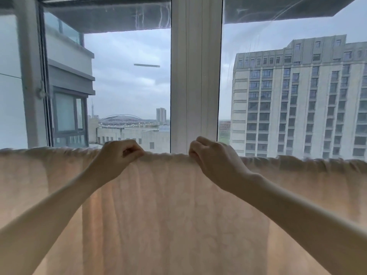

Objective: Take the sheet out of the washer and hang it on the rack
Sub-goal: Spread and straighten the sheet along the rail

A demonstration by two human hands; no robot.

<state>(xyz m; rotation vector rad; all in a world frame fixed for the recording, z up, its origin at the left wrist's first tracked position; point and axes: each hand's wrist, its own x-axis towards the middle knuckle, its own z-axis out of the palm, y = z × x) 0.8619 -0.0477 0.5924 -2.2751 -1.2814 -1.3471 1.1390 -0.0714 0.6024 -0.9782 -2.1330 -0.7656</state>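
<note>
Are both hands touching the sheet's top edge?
Touching. The head view shows the left hand and right hand each pinching the bunched top edge of the sheet.

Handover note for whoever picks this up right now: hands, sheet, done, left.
Left hand: shut, pinching the top fold of the sheet.
Right hand: shut, pinching the same fold, just right of the left hand.
Sheet: peach, draped across the full view in front of the window; the rack bar under it is hidden, washer not in view.
Done: sheet is out and hung.
Left: probably smooth the bunched top edge, then let go.
</note>
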